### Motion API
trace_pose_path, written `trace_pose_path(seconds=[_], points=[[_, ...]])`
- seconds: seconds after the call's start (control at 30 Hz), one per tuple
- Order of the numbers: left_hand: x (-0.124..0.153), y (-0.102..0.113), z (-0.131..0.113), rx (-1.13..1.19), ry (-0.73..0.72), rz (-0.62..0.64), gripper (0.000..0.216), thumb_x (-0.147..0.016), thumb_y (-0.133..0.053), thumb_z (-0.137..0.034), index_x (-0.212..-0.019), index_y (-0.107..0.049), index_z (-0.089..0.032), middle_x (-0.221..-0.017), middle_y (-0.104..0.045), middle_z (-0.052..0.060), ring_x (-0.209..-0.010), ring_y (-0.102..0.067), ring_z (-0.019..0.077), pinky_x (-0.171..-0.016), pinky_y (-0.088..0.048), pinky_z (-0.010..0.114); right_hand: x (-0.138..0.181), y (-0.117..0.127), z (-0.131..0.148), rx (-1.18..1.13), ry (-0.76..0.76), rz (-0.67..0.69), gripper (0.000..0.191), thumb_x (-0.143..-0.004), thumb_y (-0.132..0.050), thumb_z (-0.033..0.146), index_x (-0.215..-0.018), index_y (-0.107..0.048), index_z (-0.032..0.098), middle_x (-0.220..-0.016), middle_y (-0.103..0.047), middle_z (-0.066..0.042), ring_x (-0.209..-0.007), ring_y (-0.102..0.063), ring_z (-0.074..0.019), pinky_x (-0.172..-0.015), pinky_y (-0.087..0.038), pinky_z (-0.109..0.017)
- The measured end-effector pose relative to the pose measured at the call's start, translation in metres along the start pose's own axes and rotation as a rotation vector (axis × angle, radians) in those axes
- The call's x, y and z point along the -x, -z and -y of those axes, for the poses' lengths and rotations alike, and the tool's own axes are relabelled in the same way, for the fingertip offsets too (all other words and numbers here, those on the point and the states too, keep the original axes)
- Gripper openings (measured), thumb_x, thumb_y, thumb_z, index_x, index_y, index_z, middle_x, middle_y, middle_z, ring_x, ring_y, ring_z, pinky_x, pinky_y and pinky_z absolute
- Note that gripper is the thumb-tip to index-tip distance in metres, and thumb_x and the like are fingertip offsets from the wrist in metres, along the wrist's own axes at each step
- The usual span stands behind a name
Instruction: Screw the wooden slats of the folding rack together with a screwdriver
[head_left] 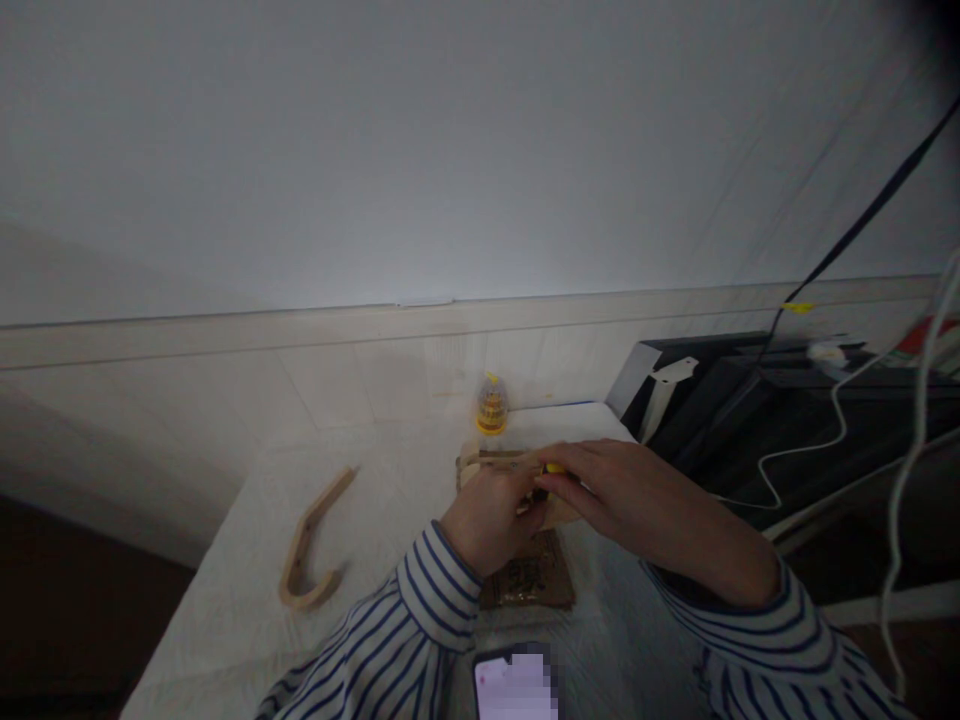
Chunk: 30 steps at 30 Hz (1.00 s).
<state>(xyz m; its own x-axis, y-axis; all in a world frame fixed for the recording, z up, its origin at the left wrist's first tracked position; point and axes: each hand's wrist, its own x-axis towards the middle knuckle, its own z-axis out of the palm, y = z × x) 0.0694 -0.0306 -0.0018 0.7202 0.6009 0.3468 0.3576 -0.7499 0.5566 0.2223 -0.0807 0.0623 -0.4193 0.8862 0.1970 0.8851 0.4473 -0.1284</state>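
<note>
Above a brown cardboard piece (529, 585) with dark printing, both of my hands meet close together. My left hand (491, 515) is closed around a pale wooden piece (561, 514), which is mostly covered by my fingers. The fingers of my right hand (611, 488) pinch a small yellow-and-black screwdriver (553, 468) against that wood; only its yellow end and a bit of dark show, and its tip is hidden. Off to the left lies a J-shaped wooden hook (298, 545) with dark holes along its straight part.
A clear dome-shaped bit case (492, 408) with a yellow base stands near the wall. A phone (516, 685) lies at the front edge of the white-covered table (232, 590). Dark panels (712, 410) and a white cable (904, 480) are at the right.
</note>
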Motion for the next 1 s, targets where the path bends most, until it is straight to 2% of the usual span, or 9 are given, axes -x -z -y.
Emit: trace_pose_path(seconds=[0.2,0.33,0.7,1.0], points=[[0.0005,-0.0024,0.0017,0.007,-0.024,-0.024,0.012,-0.075,-0.053,-0.010,-0.084,-0.060,-0.016,-0.085,-0.066,0.004,-0.079,-0.061,0.0167,-0.073,-0.047,0.028,-0.0005,-0.0010,-0.0010,-0.002,0.009,-0.008,0.024,-0.091,-0.039,0.028,-0.089,-0.062,0.019,-0.079,-0.067,-0.006,-0.075,-0.063,-0.0191,-0.066,-0.046,-0.030],[0.0007,-0.0045,0.0024,-0.027,-0.001,-0.039,0.016,-0.074,-0.055,-0.012,-0.089,-0.060,-0.017,-0.085,-0.067,0.004,-0.078,-0.062,0.0169,-0.073,-0.048,0.028,-0.0004,-0.0008,-0.0010,-0.001,0.002,-0.004,0.024,-0.090,-0.040,0.027,-0.087,-0.062,0.019,-0.079,-0.067,-0.006,-0.074,-0.063,-0.0191,-0.065,-0.046,-0.030],[0.0000,-0.0048,-0.0001,-0.132,0.074,-0.062,0.011,-0.076,-0.061,-0.021,-0.086,-0.061,-0.018,-0.085,-0.066,0.004,-0.079,-0.061,0.0181,-0.075,-0.047,0.030,-0.0002,-0.0011,-0.0002,0.009,0.012,-0.019,0.023,-0.089,-0.040,0.026,-0.089,-0.062,0.020,-0.082,-0.068,-0.006,-0.077,-0.063,-0.0193,-0.068,-0.047,-0.031],[0.0008,-0.0025,-0.0006,-0.112,0.010,-0.065,0.009,-0.080,-0.056,-0.019,-0.088,-0.061,-0.018,-0.087,-0.066,0.004,-0.083,-0.061,0.0176,-0.078,-0.046,0.029,0.0011,-0.0025,-0.0021,-0.020,0.015,-0.014,0.025,-0.088,-0.045,0.027,-0.109,-0.057,0.018,-0.099,-0.067,-0.009,-0.090,-0.062,-0.0215,-0.078,-0.047,-0.035]])
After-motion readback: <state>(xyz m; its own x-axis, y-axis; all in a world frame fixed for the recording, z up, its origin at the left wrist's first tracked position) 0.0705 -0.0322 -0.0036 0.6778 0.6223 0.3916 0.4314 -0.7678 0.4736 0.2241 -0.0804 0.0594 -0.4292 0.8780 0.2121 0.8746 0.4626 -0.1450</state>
